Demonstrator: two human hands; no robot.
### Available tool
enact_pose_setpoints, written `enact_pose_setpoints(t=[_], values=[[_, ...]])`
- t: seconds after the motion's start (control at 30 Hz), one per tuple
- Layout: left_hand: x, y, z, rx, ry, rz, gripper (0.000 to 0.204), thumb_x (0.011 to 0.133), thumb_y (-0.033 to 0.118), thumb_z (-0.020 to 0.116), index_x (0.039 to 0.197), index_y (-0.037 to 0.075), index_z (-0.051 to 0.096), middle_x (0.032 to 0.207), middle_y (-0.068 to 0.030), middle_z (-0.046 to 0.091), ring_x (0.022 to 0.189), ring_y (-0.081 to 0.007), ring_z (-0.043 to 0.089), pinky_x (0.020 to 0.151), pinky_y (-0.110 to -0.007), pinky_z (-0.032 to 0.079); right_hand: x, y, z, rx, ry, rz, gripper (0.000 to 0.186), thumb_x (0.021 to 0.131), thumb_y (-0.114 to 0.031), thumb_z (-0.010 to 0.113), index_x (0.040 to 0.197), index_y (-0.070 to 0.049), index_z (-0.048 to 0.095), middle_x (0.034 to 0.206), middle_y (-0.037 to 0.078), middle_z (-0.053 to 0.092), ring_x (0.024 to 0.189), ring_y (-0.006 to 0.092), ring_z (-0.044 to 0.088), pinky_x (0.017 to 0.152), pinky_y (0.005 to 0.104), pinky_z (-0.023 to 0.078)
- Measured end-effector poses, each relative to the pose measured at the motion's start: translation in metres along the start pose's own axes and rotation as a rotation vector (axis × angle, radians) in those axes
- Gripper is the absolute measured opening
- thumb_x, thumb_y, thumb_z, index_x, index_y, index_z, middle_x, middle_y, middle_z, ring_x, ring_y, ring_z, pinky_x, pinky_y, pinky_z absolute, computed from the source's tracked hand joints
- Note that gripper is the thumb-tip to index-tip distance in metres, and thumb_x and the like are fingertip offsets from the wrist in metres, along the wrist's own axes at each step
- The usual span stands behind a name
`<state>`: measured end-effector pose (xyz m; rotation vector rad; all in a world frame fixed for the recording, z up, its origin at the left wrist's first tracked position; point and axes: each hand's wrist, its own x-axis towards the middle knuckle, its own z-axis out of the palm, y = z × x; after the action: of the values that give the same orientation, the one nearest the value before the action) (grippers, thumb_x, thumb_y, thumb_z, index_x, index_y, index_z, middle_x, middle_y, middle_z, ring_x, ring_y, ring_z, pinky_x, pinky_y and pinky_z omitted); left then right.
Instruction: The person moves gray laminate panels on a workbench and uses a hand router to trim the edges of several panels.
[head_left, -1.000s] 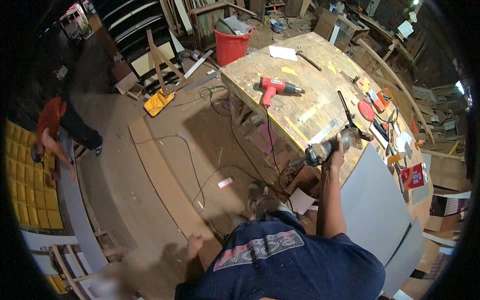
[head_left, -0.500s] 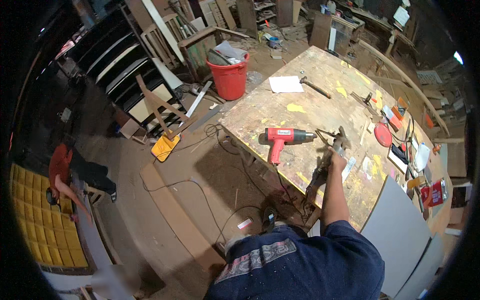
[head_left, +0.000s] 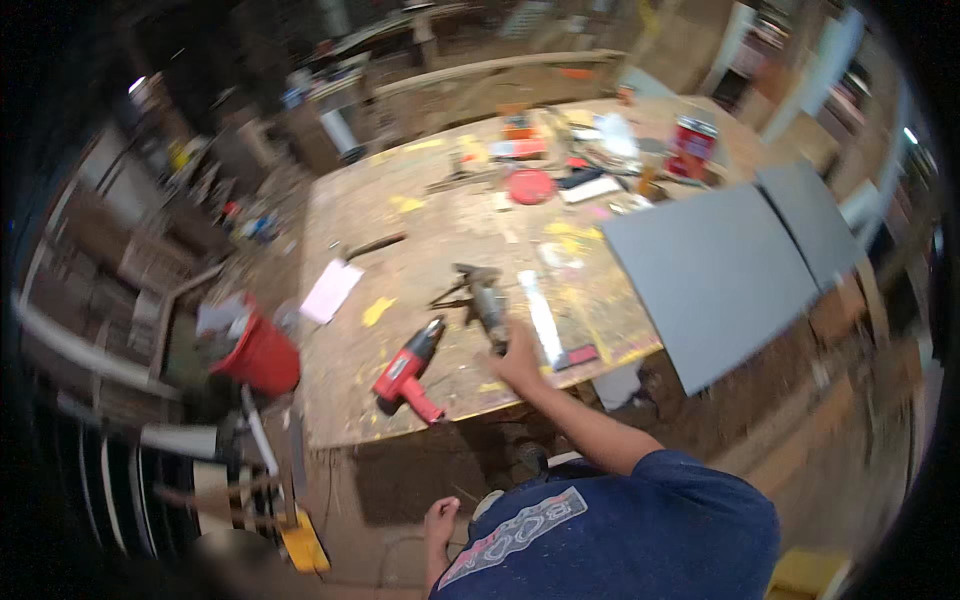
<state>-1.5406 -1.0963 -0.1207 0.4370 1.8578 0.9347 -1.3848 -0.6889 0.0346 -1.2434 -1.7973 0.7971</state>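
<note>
On the wooden workbench, my right hand is closed around the body of a grey angle grinder, whose head points away from me. Just left of it lies a red and black heat gun, with its handle toward the bench's near edge. A flat, pale metal strip with a dark red end rests to the right of my hand. My left hand hangs low by my waist, off the bench, its fingers curled and nothing visible in them. Motion blurs the view somewhat.
A hammer and a white sheet of paper lie on the bench's left part. A round red lid, a red can and several small items crowd the far side. Grey panels lean over the right side; a red bucket stands left.
My view has swung to the right, so the other person is out of sight. My left hand has come into view. My right hand still grips the grinder beside the heat gun.
</note>
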Motion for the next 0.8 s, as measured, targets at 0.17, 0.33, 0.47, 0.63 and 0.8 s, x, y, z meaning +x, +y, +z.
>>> enact_pose_setpoints(t=[0.17,0.33,0.47,0.63,0.8], values=[[0.189,0.035,-0.040,1.079,-0.538,0.567,0.043,0.103,0.048,0.067,0.121,0.010,0.077,0.099,-0.0041,0.076,0.089,-0.0146,0.068,0.086,-0.031,0.054,-0.135,-0.189,-0.046,0.457,-0.550,-0.321,0.090,0.085,-0.050,0.084,0.150,0.000,0.048,0.156,0.027,0.046,0.145,0.0435,0.046,0.122,0.0515,0.036],[0.147,0.188,0.218,0.074,-0.886,-0.262,0.041,0.106,0.044,0.063,0.077,0.019,0.051,0.062,0.0036,0.042,0.057,-0.0171,0.045,0.062,-0.040,0.044,-0.212,-0.177,-0.080,0.444,-0.635,-0.697,0.081,0.094,-0.058,0.071,0.148,0.000,0.051,0.149,0.026,0.052,0.142,0.0475,0.047,0.118,0.0536,0.040],[0.071,0.233,0.351,0.474,-0.999,-0.162,0.049,0.098,0.053,0.070,0.107,0.007,0.059,0.091,-0.0112,0.061,0.083,-0.0287,0.062,0.072,-0.045,0.053,-0.216,-0.132,-0.141,0.256,-0.314,-0.739,0.080,0.091,-0.067,0.068,0.137,-0.002,0.063,0.126,0.021,0.066,0.126,0.0431,0.061,0.109,0.0514,0.047],[-0.025,0.171,0.459,1.239,-1.402,-0.135,0.071,0.094,0.059,0.071,0.134,0.000,0.062,0.118,-0.0213,0.071,0.110,-0.0376,0.070,0.088,-0.052,0.058,-0.286,0.014,-0.237,-0.290,-0.003,-0.496,0.086,0.084,-0.077,0.070,0.137,-0.009,0.069,0.126,0.014,0.071,0.120,0.0358,0.066,0.104,0.0503,0.051],[-0.072,0.064,0.558,1.320,-1.727,0.425,0.073,0.093,0.057,0.073,0.137,0.000,0.061,0.121,-0.0222,0.073,0.111,-0.0372,0.071,0.093,-0.051,0.057,-0.454,0.169,-0.392,-0.863,-0.019,0.696,0.081,0.092,-0.074,0.062,0.138,-0.007,0.069,0.147,0.022,0.062,0.145,0.0397,0.048,0.123,0.0562,0.033]])
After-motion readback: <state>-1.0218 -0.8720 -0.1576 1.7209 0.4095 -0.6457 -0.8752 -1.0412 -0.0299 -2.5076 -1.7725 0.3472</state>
